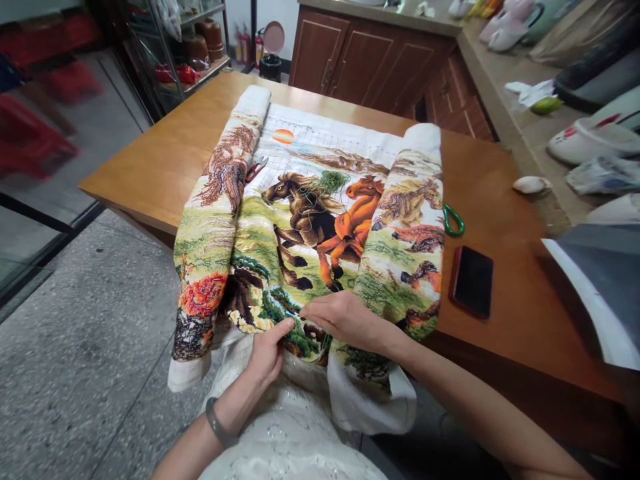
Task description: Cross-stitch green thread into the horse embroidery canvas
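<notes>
- Embroidered cloth (310, 220), stitched with galloping horses, lies across the wooden counter (165, 153), its near edge hanging off at 6 o'clock onto the person's lap, within easy reach.
- Left hand (267, 353) curls closed on that hanging edge from below, thumb on top, seemingly to keep the fabric taut.
- Right hand (345, 320) rests on the cloth face beside it, fingers drawn together as if pinching something fine; what, I cannot tell.
- Both side edges are rolled inward, leaving only the middle panel exposed.
- Loose green thread (331, 180) sits on the picture at 12 o'clock.
- Red scissors (256, 168) lie at 11 o'clock by the left roll.
- Green-handled tool (453, 220) and dark phone (471, 281) lie at 2 o'clock.
- No containers near the work.
</notes>
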The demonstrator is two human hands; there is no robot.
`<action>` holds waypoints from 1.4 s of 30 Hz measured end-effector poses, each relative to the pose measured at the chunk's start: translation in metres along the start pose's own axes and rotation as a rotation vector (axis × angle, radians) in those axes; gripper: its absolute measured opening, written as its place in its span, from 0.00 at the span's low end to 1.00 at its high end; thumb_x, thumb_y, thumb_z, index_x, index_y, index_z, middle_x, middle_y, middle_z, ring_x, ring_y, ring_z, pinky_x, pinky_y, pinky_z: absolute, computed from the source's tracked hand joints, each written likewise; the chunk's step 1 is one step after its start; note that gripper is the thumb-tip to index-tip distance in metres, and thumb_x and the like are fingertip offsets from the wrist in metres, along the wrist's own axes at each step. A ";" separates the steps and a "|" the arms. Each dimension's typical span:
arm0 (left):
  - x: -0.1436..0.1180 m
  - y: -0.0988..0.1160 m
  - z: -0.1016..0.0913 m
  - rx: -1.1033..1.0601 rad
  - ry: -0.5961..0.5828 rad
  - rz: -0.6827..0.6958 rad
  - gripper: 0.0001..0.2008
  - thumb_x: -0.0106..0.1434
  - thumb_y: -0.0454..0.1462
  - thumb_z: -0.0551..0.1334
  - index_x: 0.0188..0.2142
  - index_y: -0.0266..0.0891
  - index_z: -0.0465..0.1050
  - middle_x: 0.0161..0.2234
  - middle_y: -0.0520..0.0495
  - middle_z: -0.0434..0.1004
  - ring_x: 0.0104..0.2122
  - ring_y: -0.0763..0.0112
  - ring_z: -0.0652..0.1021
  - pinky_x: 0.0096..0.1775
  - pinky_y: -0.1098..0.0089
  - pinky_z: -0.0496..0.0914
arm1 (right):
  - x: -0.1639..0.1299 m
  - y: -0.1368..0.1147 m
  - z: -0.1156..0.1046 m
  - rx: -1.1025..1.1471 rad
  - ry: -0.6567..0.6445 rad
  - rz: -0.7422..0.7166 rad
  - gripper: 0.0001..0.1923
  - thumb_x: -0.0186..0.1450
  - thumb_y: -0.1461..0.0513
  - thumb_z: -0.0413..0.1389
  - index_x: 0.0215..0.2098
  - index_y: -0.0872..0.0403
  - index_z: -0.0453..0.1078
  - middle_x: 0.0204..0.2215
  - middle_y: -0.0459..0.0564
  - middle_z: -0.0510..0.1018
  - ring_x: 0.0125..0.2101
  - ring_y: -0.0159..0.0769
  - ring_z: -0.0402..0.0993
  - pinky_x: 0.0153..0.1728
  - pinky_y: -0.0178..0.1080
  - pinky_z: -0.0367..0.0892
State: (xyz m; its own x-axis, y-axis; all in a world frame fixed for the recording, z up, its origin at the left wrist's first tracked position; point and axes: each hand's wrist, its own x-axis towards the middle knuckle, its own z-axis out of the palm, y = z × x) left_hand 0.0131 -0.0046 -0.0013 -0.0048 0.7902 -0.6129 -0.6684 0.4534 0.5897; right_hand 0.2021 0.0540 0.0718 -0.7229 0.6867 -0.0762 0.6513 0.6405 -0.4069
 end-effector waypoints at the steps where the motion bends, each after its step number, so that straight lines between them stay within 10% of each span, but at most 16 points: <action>1: 0.000 0.000 0.000 0.001 -0.003 -0.003 0.28 0.43 0.39 0.85 0.45 0.46 0.87 0.41 0.48 0.93 0.56 0.42 0.87 0.63 0.53 0.78 | 0.001 -0.001 0.000 -0.004 -0.012 0.000 0.13 0.79 0.69 0.58 0.40 0.56 0.83 0.33 0.51 0.86 0.31 0.34 0.79 0.32 0.36 0.59; 18: 0.000 -0.007 -0.001 0.006 -0.010 0.011 0.24 0.38 0.44 0.87 0.34 0.49 0.85 0.37 0.49 0.92 0.52 0.43 0.87 0.64 0.51 0.77 | 0.019 -0.040 -0.013 -0.262 -0.234 0.042 0.11 0.75 0.75 0.57 0.38 0.58 0.78 0.31 0.56 0.84 0.30 0.40 0.77 0.28 0.42 0.46; 30: 0.000 -0.004 0.003 0.055 -0.001 0.042 0.33 0.40 0.43 0.85 0.49 0.48 0.87 0.47 0.47 0.94 0.53 0.45 0.88 0.61 0.53 0.78 | 0.047 0.010 0.001 1.031 -0.002 0.369 0.09 0.62 0.60 0.68 0.28 0.52 0.74 0.20 0.41 0.73 0.21 0.32 0.66 0.27 0.35 0.61; 42: -0.002 -0.001 0.001 0.069 -0.033 0.034 0.37 0.40 0.44 0.85 0.53 0.45 0.86 0.45 0.46 0.94 0.53 0.44 0.89 0.63 0.52 0.77 | 0.036 0.005 0.002 1.130 0.064 0.343 0.12 0.56 0.56 0.68 0.29 0.51 0.71 0.22 0.41 0.73 0.24 0.29 0.64 0.27 0.33 0.58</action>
State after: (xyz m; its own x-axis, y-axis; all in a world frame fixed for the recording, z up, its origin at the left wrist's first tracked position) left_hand 0.0142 -0.0061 -0.0001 -0.0011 0.8180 -0.5752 -0.6152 0.4530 0.6453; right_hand 0.1793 0.0810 0.0647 -0.5158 0.8004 -0.3056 0.2123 -0.2261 -0.9507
